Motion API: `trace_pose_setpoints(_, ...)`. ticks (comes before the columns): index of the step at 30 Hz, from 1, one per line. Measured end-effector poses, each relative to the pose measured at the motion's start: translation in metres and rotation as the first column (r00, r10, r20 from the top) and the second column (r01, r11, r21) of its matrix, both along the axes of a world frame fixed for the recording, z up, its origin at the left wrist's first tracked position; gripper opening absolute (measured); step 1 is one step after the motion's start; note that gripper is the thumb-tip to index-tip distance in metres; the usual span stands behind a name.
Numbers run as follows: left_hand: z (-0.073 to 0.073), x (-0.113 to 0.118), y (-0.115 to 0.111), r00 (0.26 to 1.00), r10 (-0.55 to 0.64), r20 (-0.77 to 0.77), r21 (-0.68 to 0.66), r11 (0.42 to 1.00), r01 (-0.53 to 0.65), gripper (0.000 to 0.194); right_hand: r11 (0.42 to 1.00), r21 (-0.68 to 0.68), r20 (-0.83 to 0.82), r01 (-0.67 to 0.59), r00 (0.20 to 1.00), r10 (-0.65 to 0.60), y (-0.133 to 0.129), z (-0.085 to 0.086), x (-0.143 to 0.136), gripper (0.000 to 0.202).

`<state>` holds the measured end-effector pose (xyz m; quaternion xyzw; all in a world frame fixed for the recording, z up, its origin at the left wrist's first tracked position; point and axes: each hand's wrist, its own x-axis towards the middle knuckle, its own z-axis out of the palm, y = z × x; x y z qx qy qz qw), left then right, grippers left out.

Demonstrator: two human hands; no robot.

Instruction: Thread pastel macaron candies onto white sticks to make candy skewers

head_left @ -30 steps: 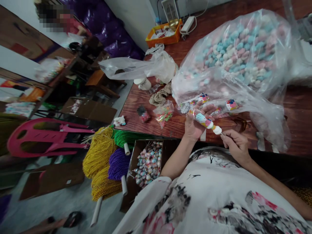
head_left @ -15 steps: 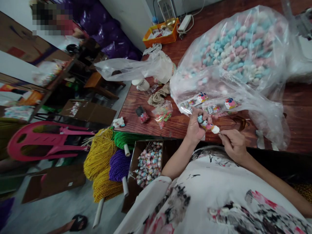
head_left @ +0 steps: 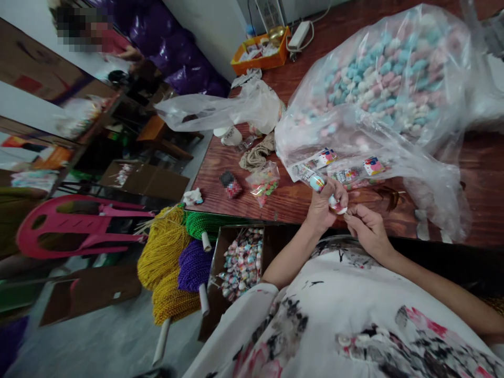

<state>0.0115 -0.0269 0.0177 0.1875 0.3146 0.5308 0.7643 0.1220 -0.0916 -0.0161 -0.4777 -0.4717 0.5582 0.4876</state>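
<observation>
At the frame's centre, a strip of bare desk [head_left: 212,173] is lying open between the small candy bag [head_left: 263,181] and the desk's left edge; a bulky marshmallow bag [head_left: 378,79] is blocking the upper right.

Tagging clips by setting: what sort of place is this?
Probably a small packing workshop: a huge clear bag of pastel sweets or similar pieces on the wooden table, a carton full of wrapped sticks of them, and printed wrappers by the hands.
</observation>
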Motion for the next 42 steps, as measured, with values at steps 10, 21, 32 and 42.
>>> trace_pose_setpoints(10,-0.002,-0.01,0.012,0.99,0.134,0.032,-0.069,0.989,-0.132,0.043,0.962,0.25,0.392,-0.111,0.92,0.004,0.009,-0.001,0.012,0.02)
trace_pose_setpoints(21,-0.006,0.011,-0.006,1.0,-0.012,-0.003,-0.108,0.994,0.012,0.038,0.965,0.257,0.355,-0.042,0.933,-0.054,0.004,-0.001,0.005,0.017)
trace_pose_setpoints(32,-0.014,0.002,-0.002,0.999,0.017,-0.028,0.008,1.0,-0.017,0.049,0.98,0.074,0.277,-0.186,0.948,0.159,0.006,-0.003,0.013,0.029)
trace_pose_setpoints(42,-0.015,0.018,-0.009,0.993,-0.084,-0.088,0.098,0.991,0.093,0.051,0.997,0.071,0.119,0.024,0.992,-0.032,0.0,-0.016,-0.003,0.03)
